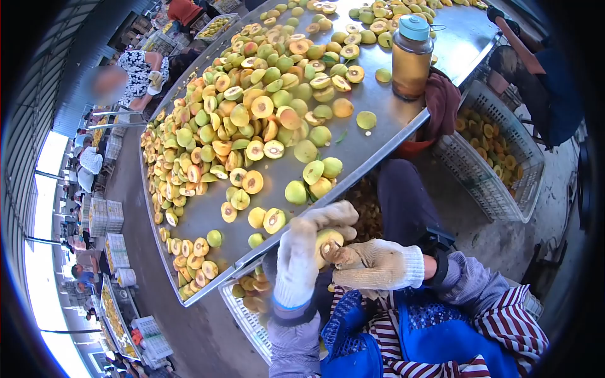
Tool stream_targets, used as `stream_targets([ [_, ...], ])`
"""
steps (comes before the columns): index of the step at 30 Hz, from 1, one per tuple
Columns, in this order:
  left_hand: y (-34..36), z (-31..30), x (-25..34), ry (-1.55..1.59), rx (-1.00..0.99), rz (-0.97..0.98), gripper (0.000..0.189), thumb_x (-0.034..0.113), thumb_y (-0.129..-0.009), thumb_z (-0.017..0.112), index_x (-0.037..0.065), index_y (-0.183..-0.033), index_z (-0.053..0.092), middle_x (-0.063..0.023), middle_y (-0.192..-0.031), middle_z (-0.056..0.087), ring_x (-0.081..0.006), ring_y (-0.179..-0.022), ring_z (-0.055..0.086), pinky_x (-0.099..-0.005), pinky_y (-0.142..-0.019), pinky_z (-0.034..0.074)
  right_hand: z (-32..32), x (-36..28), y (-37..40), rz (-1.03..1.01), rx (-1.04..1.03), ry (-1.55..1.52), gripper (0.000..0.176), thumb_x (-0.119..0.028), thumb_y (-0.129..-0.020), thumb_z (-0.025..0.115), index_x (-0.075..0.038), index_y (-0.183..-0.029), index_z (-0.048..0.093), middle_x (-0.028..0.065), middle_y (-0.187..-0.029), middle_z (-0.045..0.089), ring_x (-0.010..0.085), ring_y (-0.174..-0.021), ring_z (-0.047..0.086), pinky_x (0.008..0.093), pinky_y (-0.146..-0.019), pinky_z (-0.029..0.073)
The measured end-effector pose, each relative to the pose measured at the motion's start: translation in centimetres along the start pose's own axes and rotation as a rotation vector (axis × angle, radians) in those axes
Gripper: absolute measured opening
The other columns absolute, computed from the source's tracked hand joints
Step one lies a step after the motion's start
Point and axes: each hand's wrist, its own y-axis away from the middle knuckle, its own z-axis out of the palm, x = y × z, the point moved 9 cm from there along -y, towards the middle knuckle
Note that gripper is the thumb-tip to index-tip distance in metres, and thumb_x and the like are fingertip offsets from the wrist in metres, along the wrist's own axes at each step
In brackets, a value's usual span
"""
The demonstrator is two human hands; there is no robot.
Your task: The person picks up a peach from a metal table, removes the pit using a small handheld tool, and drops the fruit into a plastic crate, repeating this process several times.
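In white work gloves, my hands meet above my lap, just off the near edge of the metal table [372,157]. A halved yellow-green peach [328,240] with its cut face showing is gripped in my left hand [305,249]. Against that cut face, at the pit, press the stained fingertips of my right hand [378,263]. Those fingers are closed; whether they hold a small tool or the pit is hidden. Halved and whole peaches [252,120] lie heaped on the table, with a few loose ones close to my left hand.
A capped bottle of amber liquid [413,60] stands at the table edge beside a dark red cloth [441,104]. To the right sits a crate [488,167] of peach halves. Another crate [246,321] is below the table's near corner. People work around me.
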Motion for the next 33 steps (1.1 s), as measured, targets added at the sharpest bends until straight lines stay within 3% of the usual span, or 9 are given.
stream_targets([
  [3, 1.5, 0.2, 0.3, -0.116, 0.411, 0.308, 0.078, 0.067, -0.097, 0.033, -0.003, -0.125, 0.055, -0.0174, -0.114, 0.062, -0.0253, -0.096, 0.063, -0.0374, -0.088, 0.05, 0.0, -1.0, 0.9, 0.047, -0.031, -0.091, 0.03, -0.04, -0.096, 0.056, -0.011, -0.086, 0.058, -0.0002, -0.057, 0.055, 0.0077, -0.045, 0.054, 0.0209, -0.041, 0.043],
  [5, 2.4, 0.0, -0.7, -0.127, 0.473, 0.383, 0.067, 0.058, -0.1, 0.037, -0.002, -0.125, 0.053, -0.0171, -0.11, 0.061, -0.0247, -0.094, 0.061, -0.036, -0.086, 0.05, 0.1, 0.1, 0.6, 0.077, -0.054, -0.07, 0.031, -0.038, -0.096, 0.054, -0.011, -0.081, 0.055, 0.0002, -0.055, 0.055, 0.0086, -0.043, 0.053, 0.0218, -0.039, 0.043],
  [10, 0.8, 0.0, -0.5, -0.078, 0.219, 0.035, 0.059, 0.047, -0.101, 0.043, -0.007, -0.098, 0.065, -0.0191, -0.093, 0.068, -0.0255, -0.079, 0.066, -0.0354, -0.074, 0.053, 1.0, 0.7, 0.6, 0.156, -0.098, -0.023, 0.03, -0.035, -0.095, 0.054, -0.008, -0.082, 0.057, 0.0028, -0.054, 0.056, 0.0111, -0.042, 0.054, 0.0235, -0.037, 0.042],
  [17, 0.4, 1.3, 1.8, -0.588, 0.239, 0.417, 0.051, 0.04, -0.101, 0.049, -0.007, -0.09, 0.066, -0.0146, -0.084, 0.069, -0.0189, -0.071, 0.064, -0.0296, -0.068, 0.051, 1.1, 2.0, 1.0, 0.201, -0.203, -0.29, 0.033, -0.035, -0.095, 0.057, -0.004, -0.085, 0.058, 0.0057, -0.053, 0.055, 0.0123, -0.04, 0.053, 0.0236, -0.035, 0.041],
  [20, 0.1, 0.9, 0.5, -0.387, 0.259, 0.075, 0.05, 0.037, -0.102, 0.047, -0.006, -0.085, 0.065, -0.013, -0.081, 0.068, -0.0155, -0.069, 0.061, -0.0275, -0.063, 0.048, 1.6, 1.7, 1.0, 0.186, -0.161, -0.266, 0.033, -0.035, -0.096, 0.057, -0.004, -0.085, 0.058, 0.0069, -0.053, 0.056, 0.0128, -0.038, 0.053, 0.0238, -0.034, 0.04],
  [24, 0.9, 2.4, 3.2, -0.708, 0.199, 0.566, 0.026, 0.021, -0.094, 0.062, -0.004, -0.09, 0.068, -0.0143, -0.083, 0.07, -0.021, -0.071, 0.068, -0.031, -0.066, 0.054, 2.1, 1.1, 2.1, 0.143, -0.354, -0.515, 0.034, -0.036, -0.096, 0.06, -0.003, -0.083, 0.06, 0.0048, -0.053, 0.056, 0.0115, -0.038, 0.053, 0.0227, -0.032, 0.039],
  [28, 0.0, 1.7, 1.2, -0.441, 0.178, 0.358, 0.028, 0.023, -0.089, 0.068, -0.005, -0.085, 0.069, -0.0154, -0.083, 0.071, -0.023, -0.073, 0.067, -0.0318, -0.068, 0.054, 2.0, 1.0, 2.3, 0.107, -0.321, -0.601, 0.031, -0.037, -0.094, 0.063, -0.008, -0.082, 0.061, -0.0025, -0.054, 0.055, 0.0062, -0.037, 0.05, 0.0192, -0.033, 0.038],
  [31, 1.1, 2.4, 2.0, -0.331, 0.226, 0.652, 0.037, 0.032, -0.094, 0.061, -0.002, -0.081, 0.061, -0.0192, -0.083, 0.068, -0.0257, -0.073, 0.065, -0.0342, -0.07, 0.052, 2.3, 0.9, 2.7, 0.077, -0.317, -0.655, 0.033, -0.037, -0.093, 0.062, -0.008, -0.076, 0.06, -0.002, -0.05, 0.052, 0.0073, -0.034, 0.044, 0.0224, -0.03, 0.034],
  [33, 1.1, 2.4, 1.4, -0.368, 0.257, 0.635, 0.045, 0.043, -0.098, 0.051, 0.0, -0.086, 0.055, -0.0211, -0.084, 0.066, -0.0249, -0.067, 0.063, -0.0338, -0.062, 0.051, 2.6, 0.2, 2.7, 0.007, -0.4, -0.638, 0.038, -0.032, -0.099, 0.052, -0.002, -0.077, 0.058, 0.0045, -0.047, 0.053, 0.0101, -0.031, 0.048, 0.0219, -0.027, 0.039],
])
